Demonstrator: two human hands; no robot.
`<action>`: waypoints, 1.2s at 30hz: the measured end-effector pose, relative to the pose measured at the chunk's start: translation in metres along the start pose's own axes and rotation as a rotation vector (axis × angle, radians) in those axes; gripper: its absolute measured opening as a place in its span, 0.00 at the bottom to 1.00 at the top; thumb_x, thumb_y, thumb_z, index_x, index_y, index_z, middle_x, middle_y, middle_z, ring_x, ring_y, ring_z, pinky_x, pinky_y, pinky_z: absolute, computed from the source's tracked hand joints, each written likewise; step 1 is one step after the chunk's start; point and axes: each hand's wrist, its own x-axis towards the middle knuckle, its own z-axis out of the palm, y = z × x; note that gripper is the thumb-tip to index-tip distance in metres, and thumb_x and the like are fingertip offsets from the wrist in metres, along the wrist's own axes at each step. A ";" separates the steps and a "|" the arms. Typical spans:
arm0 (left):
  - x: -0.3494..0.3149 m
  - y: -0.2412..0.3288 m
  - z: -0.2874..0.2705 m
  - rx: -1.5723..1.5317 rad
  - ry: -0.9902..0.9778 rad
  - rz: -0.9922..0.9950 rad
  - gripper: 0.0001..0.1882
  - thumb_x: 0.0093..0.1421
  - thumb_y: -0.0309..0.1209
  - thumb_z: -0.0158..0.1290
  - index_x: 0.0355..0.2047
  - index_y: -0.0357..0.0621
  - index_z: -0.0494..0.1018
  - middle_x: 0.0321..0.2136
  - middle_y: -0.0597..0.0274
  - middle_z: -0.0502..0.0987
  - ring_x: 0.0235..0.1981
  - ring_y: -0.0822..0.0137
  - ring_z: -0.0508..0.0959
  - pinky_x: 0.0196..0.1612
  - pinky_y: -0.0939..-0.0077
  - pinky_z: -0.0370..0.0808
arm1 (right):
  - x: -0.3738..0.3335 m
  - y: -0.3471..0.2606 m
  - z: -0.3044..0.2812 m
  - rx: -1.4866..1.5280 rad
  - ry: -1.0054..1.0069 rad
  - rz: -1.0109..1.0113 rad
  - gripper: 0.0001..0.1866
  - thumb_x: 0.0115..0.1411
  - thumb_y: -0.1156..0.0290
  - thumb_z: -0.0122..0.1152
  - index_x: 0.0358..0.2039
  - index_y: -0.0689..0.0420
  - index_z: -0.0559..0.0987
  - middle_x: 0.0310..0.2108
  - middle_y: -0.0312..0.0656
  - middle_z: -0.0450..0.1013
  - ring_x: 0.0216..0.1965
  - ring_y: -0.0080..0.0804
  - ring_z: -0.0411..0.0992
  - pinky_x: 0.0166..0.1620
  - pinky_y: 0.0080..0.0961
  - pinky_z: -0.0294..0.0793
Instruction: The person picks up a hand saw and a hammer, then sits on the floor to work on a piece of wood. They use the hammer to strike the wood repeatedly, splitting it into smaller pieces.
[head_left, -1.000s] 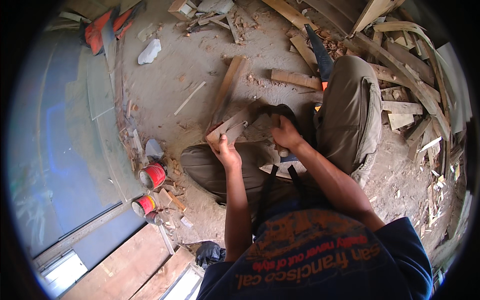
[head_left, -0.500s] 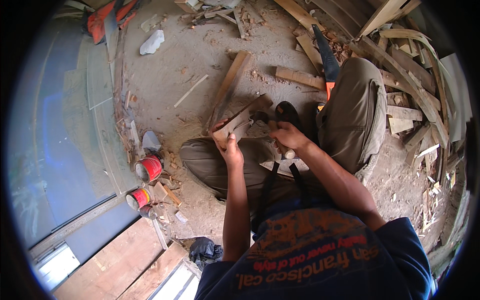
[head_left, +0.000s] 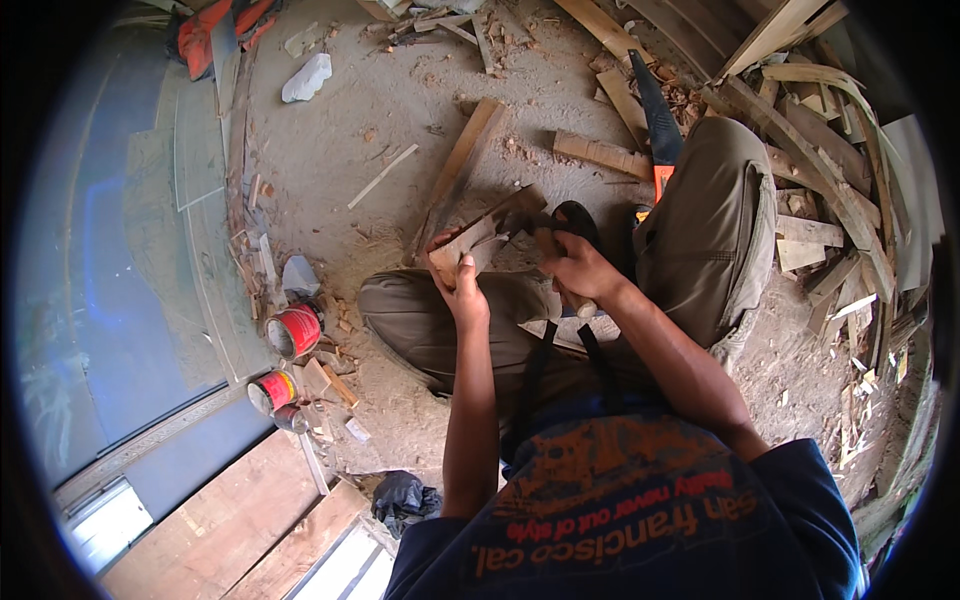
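Note:
My left hand [head_left: 462, 285] is closed around a short wooden block [head_left: 463, 250], with the thumb on its near face. The block is held tilted above my bent left leg. My right hand [head_left: 583, 270] grips the wooden handle of a striking tool [head_left: 583, 306], its butt end showing below the fist. The tool's dark head lies close to the block's far end; whether it is a hatchet, an adze or a hammer I cannot tell. Beyond the block, a longer timber [head_left: 462, 165] rests on the ground.
A handsaw [head_left: 656, 115] with an orange handle leans beside my right knee. Another timber [head_left: 602, 155] lies ahead. Scrap wood [head_left: 810, 220] is heaped on the right. Two red cans [head_left: 293, 330] stand at left near glass sheets [head_left: 150, 250]. A black plastic bag [head_left: 405, 503] lies near my left elbow.
My right hand and the tool's handle have shifted slightly, and the tool's head sits at a different angle near the block. The block has barely moved in my left hand.

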 end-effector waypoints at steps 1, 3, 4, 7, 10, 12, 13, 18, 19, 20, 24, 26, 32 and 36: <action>0.001 0.002 0.002 0.013 -0.018 0.012 0.27 0.53 0.31 0.55 0.54 0.43 0.63 0.53 0.53 0.68 0.58 0.57 0.68 0.63 0.56 0.64 | 0.004 0.002 -0.004 -0.005 0.005 -0.018 0.18 0.63 0.71 0.55 0.52 0.64 0.70 0.25 0.40 0.70 0.19 0.26 0.71 0.16 0.27 0.72; 0.001 0.006 0.008 0.015 -0.066 0.042 0.27 0.53 0.31 0.55 0.53 0.42 0.63 0.53 0.53 0.68 0.57 0.58 0.68 0.63 0.57 0.62 | 0.017 0.011 -0.013 -0.112 0.068 -0.051 0.17 0.63 0.71 0.55 0.51 0.65 0.70 0.24 0.41 0.70 0.18 0.27 0.71 0.17 0.28 0.72; 0.001 0.009 0.011 0.006 -0.095 0.061 0.26 0.54 0.32 0.56 0.53 0.41 0.64 0.52 0.54 0.69 0.57 0.59 0.68 0.63 0.59 0.61 | 0.018 0.009 -0.014 -0.165 0.097 -0.066 0.17 0.63 0.71 0.55 0.50 0.65 0.70 0.23 0.41 0.70 0.17 0.27 0.71 0.17 0.28 0.72; 0.004 0.012 0.011 0.013 -0.195 0.101 0.27 0.53 0.32 0.58 0.52 0.39 0.65 0.51 0.53 0.69 0.57 0.59 0.68 0.64 0.60 0.59 | 0.013 0.004 -0.025 -0.185 0.015 -0.006 0.13 0.61 0.72 0.56 0.43 0.68 0.72 0.21 0.43 0.70 0.17 0.30 0.71 0.17 0.31 0.72; 0.006 0.014 0.010 0.012 -0.299 0.109 0.27 0.51 0.32 0.60 0.50 0.38 0.66 0.52 0.52 0.70 0.58 0.57 0.69 0.65 0.58 0.59 | 0.019 0.022 -0.034 -0.432 -0.137 -0.020 0.08 0.58 0.75 0.55 0.33 0.69 0.75 0.22 0.48 0.72 0.20 0.33 0.73 0.21 0.34 0.74; 0.006 0.014 0.011 0.008 -0.350 0.098 0.27 0.50 0.31 0.61 0.50 0.37 0.67 0.52 0.52 0.71 0.59 0.56 0.69 0.65 0.57 0.59 | 0.020 0.021 -0.029 -0.242 -0.140 0.179 0.08 0.59 0.74 0.55 0.31 0.68 0.74 0.21 0.47 0.72 0.18 0.34 0.73 0.19 0.34 0.73; 0.005 0.015 0.011 0.011 -0.365 0.091 0.27 0.50 0.31 0.61 0.50 0.37 0.67 0.52 0.51 0.71 0.59 0.56 0.68 0.65 0.57 0.59 | 0.019 0.016 -0.025 -0.069 -0.123 0.319 0.08 0.60 0.73 0.56 0.31 0.67 0.74 0.21 0.46 0.71 0.17 0.34 0.72 0.17 0.34 0.72; 0.007 0.012 -0.002 0.020 -0.420 0.079 0.28 0.49 0.33 0.60 0.51 0.39 0.67 0.53 0.48 0.71 0.62 0.51 0.67 0.67 0.51 0.57 | 0.016 0.017 -0.029 0.054 -0.191 0.286 0.08 0.58 0.75 0.58 0.30 0.69 0.75 0.22 0.47 0.72 0.19 0.33 0.73 0.18 0.31 0.72; 0.008 0.013 -0.003 0.011 -0.404 0.069 0.28 0.49 0.33 0.60 0.51 0.39 0.67 0.53 0.48 0.71 0.62 0.51 0.67 0.67 0.51 0.57 | 0.017 0.015 -0.029 0.080 -0.203 0.256 0.08 0.57 0.76 0.58 0.29 0.70 0.75 0.23 0.48 0.72 0.19 0.34 0.74 0.18 0.31 0.73; 0.010 0.013 -0.004 0.001 -0.388 0.060 0.28 0.49 0.33 0.60 0.50 0.39 0.67 0.53 0.48 0.71 0.62 0.51 0.67 0.67 0.51 0.57 | 0.016 0.014 -0.030 0.076 -0.204 0.241 0.08 0.57 0.76 0.58 0.30 0.70 0.75 0.23 0.47 0.72 0.20 0.33 0.74 0.18 0.31 0.73; 0.012 0.016 -0.007 -0.040 -0.399 0.041 0.27 0.51 0.33 0.63 0.50 0.38 0.67 0.53 0.50 0.71 0.61 0.54 0.67 0.67 0.54 0.57 | 0.004 0.006 -0.022 0.051 -0.198 0.226 0.09 0.56 0.76 0.59 0.34 0.69 0.74 0.25 0.45 0.72 0.21 0.31 0.74 0.18 0.29 0.73; 0.012 0.016 -0.007 -0.032 -0.410 0.042 0.28 0.51 0.34 0.63 0.50 0.39 0.67 0.53 0.50 0.71 0.62 0.54 0.67 0.67 0.54 0.56 | 0.002 0.005 -0.021 0.031 -0.195 0.235 0.09 0.56 0.76 0.60 0.35 0.69 0.74 0.25 0.45 0.72 0.22 0.30 0.75 0.18 0.28 0.73; 0.006 0.019 -0.008 -0.059 -0.430 -0.006 0.25 0.50 0.29 0.60 0.48 0.39 0.67 0.53 0.49 0.71 0.62 0.54 0.66 0.67 0.54 0.56 | 0.007 0.007 -0.034 0.102 -0.273 0.284 0.11 0.57 0.75 0.61 0.39 0.67 0.73 0.24 0.44 0.72 0.20 0.29 0.73 0.18 0.28 0.72; 0.006 0.014 -0.012 -0.008 -0.467 0.063 0.25 0.48 0.26 0.57 0.48 0.39 0.67 0.52 0.49 0.71 0.61 0.55 0.67 0.67 0.54 0.56 | 0.002 0.005 -0.031 -0.005 -0.259 0.299 0.14 0.59 0.74 0.61 0.44 0.63 0.73 0.21 0.41 0.71 0.17 0.27 0.70 0.17 0.26 0.70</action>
